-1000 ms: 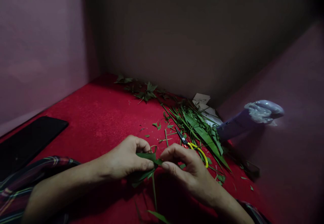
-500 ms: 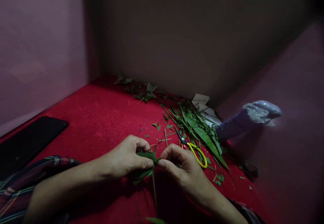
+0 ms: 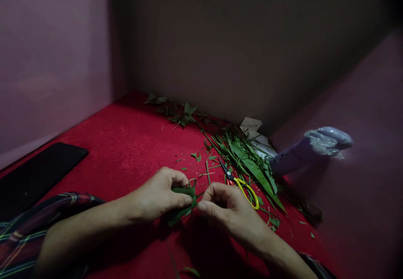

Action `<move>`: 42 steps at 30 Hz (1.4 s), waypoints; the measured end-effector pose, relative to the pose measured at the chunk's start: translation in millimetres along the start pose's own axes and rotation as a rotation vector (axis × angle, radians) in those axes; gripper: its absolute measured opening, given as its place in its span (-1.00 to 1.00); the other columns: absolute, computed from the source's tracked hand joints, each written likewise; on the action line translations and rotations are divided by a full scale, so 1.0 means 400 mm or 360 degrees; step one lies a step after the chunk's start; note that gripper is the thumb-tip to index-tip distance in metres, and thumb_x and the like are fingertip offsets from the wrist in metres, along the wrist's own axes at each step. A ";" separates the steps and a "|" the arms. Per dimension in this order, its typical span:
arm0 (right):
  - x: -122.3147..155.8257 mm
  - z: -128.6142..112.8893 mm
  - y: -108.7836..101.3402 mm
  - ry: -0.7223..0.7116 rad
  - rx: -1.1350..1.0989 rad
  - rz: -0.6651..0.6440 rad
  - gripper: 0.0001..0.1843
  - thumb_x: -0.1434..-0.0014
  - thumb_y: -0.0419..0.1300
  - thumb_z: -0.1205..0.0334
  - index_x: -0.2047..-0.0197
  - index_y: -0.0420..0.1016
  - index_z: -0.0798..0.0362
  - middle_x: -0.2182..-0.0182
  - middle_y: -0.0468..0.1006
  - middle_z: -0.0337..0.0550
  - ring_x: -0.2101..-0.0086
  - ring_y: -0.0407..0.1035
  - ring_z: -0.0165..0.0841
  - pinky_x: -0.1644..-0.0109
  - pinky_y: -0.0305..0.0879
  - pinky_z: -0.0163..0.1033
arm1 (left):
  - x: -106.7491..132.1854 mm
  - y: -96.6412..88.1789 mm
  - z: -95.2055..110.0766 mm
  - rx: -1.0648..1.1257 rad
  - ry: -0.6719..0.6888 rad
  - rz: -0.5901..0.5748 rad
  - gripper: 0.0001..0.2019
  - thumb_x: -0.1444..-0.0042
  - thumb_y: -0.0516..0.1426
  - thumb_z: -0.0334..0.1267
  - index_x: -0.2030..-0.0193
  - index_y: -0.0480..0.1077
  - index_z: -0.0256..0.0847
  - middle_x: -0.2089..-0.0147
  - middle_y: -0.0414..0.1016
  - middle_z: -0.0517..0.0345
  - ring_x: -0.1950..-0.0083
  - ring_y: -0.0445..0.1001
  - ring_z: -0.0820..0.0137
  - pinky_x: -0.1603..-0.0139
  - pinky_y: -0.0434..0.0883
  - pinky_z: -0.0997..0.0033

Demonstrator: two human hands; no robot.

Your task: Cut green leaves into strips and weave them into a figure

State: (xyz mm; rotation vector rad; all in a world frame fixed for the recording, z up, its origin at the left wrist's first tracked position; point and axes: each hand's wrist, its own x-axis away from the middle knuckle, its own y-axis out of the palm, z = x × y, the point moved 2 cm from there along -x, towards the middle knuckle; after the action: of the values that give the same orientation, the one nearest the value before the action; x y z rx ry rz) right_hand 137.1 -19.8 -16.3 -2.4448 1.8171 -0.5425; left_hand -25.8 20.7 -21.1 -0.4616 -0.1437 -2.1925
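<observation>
My left hand (image 3: 162, 195) is closed, thumb pressing a small folded green leaf (image 3: 181, 211) against the fingers. A thin loop of strip sticks up above the leaf's top edge. Just to its right, my right hand (image 3: 225, 203) is pinched, with a narrow leaf strip (image 3: 199, 195) running from the folded leaf to its fingertips. The strip's end is hidden by those fingers. Beyond my right hand, scissors (image 3: 237, 182) with yellow handles and dark blades lie on the red surface (image 3: 135, 144), blades pointing away and slightly left.
A heap of long green leaves (image 3: 248, 161) lies right of the scissors, with white papers (image 3: 256, 136) behind. More leaves (image 3: 185, 115) lie along the back wall. A dark flat device (image 3: 40, 174) is at left. A purple object topped with clear plastic (image 3: 327, 140) stands by the right wall.
My right fingertips have moved slightly away from the folded leaf, so a gap with a strip across it shows. The strip that hung below the leaf no longer shows there.
</observation>
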 end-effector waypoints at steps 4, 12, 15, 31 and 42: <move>-0.005 0.003 0.010 0.0219 0.0022 0.0009 -0.64 -0.06 0.15 0.00 0.57 0.28 0.10 0.76 0.28 -0.36 0.73 0.09 -0.56 0.67 -0.06 -0.45 | 0.000 0.000 -0.004 -0.0032 0.0044 0.0034 -0.89 0.13 0.13 -0.28 0.53 0.30 -0.28 0.68 0.28 0.30 0.66 0.24 0.54 0.66 0.13 0.57; 0.003 -0.002 0.012 0.0127 0.0001 0.0009 -0.72 -0.05 0.16 0.08 0.52 0.34 0.11 0.70 0.23 -0.37 0.66 0.06 -0.55 0.61 -0.03 -0.44 | -0.001 -0.002 -0.008 -0.0071 0.0099 0.0117 -0.89 0.13 0.12 -0.29 0.55 0.29 -0.26 0.68 0.29 0.28 0.65 0.29 0.51 0.67 0.14 0.57; 0.011 -0.010 0.013 -0.0034 0.0179 -0.0026 -0.80 -0.13 0.10 0.16 0.44 0.37 0.10 0.63 0.25 -0.35 0.60 0.09 -0.52 0.55 0.02 -0.42 | 0.003 0.000 0.000 -0.0048 0.0091 0.0093 -0.90 0.14 0.13 -0.29 0.55 0.30 -0.27 0.68 0.29 0.29 0.67 0.25 0.54 0.68 0.13 0.58; 0.025 -0.056 0.011 -0.0384 0.0722 -0.0082 -0.84 -0.19 0.02 0.36 0.44 0.26 0.07 0.59 0.22 -0.38 0.55 0.08 -0.53 0.48 0.01 -0.42 | 0.003 -0.014 -0.001 0.0008 0.0057 -0.0074 -0.81 0.21 0.19 -0.23 0.51 0.29 -0.29 0.66 0.22 0.33 0.65 0.15 0.58 0.66 0.10 0.58; 0.012 -0.050 0.009 -0.0834 0.1001 -0.0047 -0.91 -0.18 0.04 0.38 0.37 0.27 0.07 0.52 0.35 -0.29 0.52 0.21 -0.50 0.41 0.06 -0.39 | 0.002 -0.020 0.004 0.0001 0.0037 -0.0174 -0.79 0.23 0.22 -0.22 0.51 0.31 -0.30 0.64 0.23 0.33 0.62 0.16 0.58 0.62 0.09 0.57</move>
State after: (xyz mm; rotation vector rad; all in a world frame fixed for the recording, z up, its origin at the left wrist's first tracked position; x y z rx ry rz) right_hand 128.9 -22.1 2.9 -1.9399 1.1771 -0.3513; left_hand -32.2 25.6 -18.7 -0.4367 -0.1602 -2.3037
